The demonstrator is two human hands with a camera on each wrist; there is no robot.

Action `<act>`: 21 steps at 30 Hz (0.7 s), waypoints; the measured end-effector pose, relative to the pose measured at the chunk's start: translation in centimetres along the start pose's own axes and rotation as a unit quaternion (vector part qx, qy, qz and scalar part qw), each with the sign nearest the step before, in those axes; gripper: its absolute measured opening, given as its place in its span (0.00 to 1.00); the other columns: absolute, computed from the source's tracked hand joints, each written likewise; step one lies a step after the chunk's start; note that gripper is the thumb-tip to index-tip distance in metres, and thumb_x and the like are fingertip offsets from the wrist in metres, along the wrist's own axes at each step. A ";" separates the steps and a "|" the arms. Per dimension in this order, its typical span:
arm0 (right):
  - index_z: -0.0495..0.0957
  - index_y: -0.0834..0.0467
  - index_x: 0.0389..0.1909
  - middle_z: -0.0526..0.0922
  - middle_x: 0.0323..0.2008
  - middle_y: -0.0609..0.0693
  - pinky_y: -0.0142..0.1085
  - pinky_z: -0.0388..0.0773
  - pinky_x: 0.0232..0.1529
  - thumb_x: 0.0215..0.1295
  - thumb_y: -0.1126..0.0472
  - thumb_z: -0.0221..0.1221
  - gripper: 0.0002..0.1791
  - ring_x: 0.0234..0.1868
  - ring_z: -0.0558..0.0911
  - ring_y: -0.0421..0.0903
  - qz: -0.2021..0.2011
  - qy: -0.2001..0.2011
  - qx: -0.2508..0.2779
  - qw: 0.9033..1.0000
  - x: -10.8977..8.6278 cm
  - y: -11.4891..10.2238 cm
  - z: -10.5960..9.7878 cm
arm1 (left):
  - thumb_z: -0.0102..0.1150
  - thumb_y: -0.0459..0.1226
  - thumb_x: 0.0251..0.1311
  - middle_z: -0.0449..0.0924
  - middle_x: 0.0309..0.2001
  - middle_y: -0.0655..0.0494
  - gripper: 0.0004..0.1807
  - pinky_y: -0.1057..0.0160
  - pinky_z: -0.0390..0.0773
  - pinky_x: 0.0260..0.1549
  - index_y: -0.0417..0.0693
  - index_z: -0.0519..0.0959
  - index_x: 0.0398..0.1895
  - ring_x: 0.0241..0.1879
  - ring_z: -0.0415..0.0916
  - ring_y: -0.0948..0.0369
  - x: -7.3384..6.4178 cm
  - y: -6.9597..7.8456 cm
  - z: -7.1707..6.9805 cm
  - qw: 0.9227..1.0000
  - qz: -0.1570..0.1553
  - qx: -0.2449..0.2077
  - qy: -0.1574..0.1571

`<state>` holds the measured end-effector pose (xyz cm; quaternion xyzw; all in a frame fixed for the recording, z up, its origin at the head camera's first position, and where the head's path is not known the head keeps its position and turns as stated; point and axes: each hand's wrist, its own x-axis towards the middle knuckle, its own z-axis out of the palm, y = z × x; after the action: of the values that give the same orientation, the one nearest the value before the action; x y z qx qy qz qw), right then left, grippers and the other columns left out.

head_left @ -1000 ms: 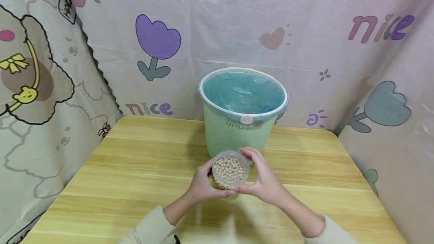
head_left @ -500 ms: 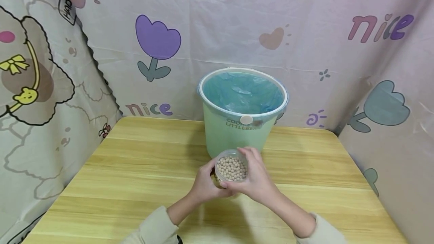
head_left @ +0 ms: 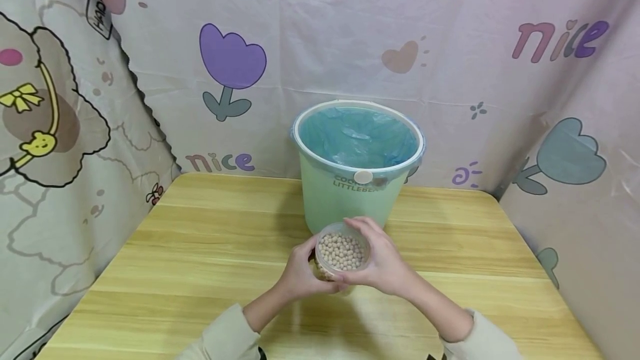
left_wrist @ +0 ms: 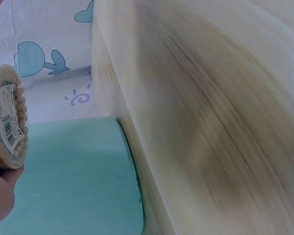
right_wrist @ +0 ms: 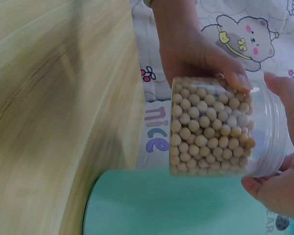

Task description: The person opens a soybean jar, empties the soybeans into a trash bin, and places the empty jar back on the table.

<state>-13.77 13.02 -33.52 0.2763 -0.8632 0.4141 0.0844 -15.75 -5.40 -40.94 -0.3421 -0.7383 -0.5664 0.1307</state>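
A clear plastic jar point(head_left: 342, 251) filled with small round beige balls is held up between both hands in the head view, top towards the camera. My left hand point(head_left: 299, 272) grips the jar body from the left, thumb along its near side. My right hand point(head_left: 384, 264) curls round the clear top end, fingers at the far rim and thumb at the near rim. The right wrist view shows the ringed clear lid point(right_wrist: 273, 134) in the right hand's fingers. In the left wrist view the jar's base carries a white barcode label point(left_wrist: 9, 117).
Behind the hands stands a pale green bucket point(head_left: 350, 207) with a white rim and a blue plastic liner point(head_left: 357, 135). It rests on a wood-grain table point(head_left: 210, 249). A printed curtain point(head_left: 320, 32) hangs behind and along both sides.
My right hand has turned over the jar's top, its fingers shifting left along the far rim. The jar has moved slightly right. My left hand keeps its grip; the bucket has not moved.
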 end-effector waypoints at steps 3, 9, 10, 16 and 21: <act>0.65 0.66 0.61 0.70 0.58 0.57 0.51 0.75 0.55 0.32 0.57 0.75 0.50 0.56 0.73 0.53 -0.012 -0.020 0.008 1.000 0.1 0.2 -0.3 | 0.75 0.42 0.36 0.78 0.50 0.41 0.44 0.65 0.82 0.43 0.35 0.66 0.60 0.46 0.78 0.59 0.0 0.0 -0.1 1.000 -0.001 -0.005 -0.005; 0.65 0.63 0.62 0.69 0.59 0.56 0.50 0.73 0.58 0.34 0.58 0.74 0.48 0.58 0.71 0.53 -0.030 -0.054 0.026 0.998 0.2 0.6 -0.9 | 0.75 0.42 0.36 0.77 0.51 0.40 0.46 0.64 0.81 0.46 0.35 0.65 0.61 0.48 0.78 0.58 -0.1 0.2 -0.2 1.000 -0.002 -0.016 -0.019; 0.65 0.63 0.62 0.69 0.60 0.55 0.49 0.73 0.58 0.35 0.58 0.74 0.48 0.58 0.71 0.53 -0.034 -0.061 0.031 0.997 0.2 0.7 -1.0 | 0.75 0.41 0.36 0.76 0.52 0.40 0.46 0.64 0.81 0.46 0.35 0.65 0.61 0.49 0.77 0.58 -0.1 0.2 -0.3 1.000 -0.003 -0.021 -0.022; 0.60 0.61 0.65 0.65 0.63 0.56 0.49 0.73 0.58 0.40 0.57 0.72 0.48 0.59 0.70 0.54 -0.061 -0.104 0.039 0.992 0.2 1.2 -1.4 | 0.73 0.44 0.40 0.75 0.53 0.38 0.46 0.63 0.81 0.47 0.33 0.63 0.62 0.50 0.77 0.58 -0.2 0.3 -0.2 0.998 0.005 -0.047 -0.038; 0.56 0.63 0.67 0.59 0.66 0.61 0.56 0.69 0.59 0.37 0.49 0.72 0.56 0.64 0.65 0.57 -0.042 -0.084 -0.012 0.996 0.0 0.7 -1.0 | 0.71 0.46 0.42 0.75 0.52 0.40 0.45 0.63 0.81 0.45 0.36 0.63 0.62 0.49 0.77 0.58 -0.1 0.4 -0.1 0.998 0.016 -0.044 -0.032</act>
<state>-14.22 14.17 -33.39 0.3446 -0.8600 0.3750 0.0326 -15.50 -5.49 -40.68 -0.3768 -0.7112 -0.5848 0.1009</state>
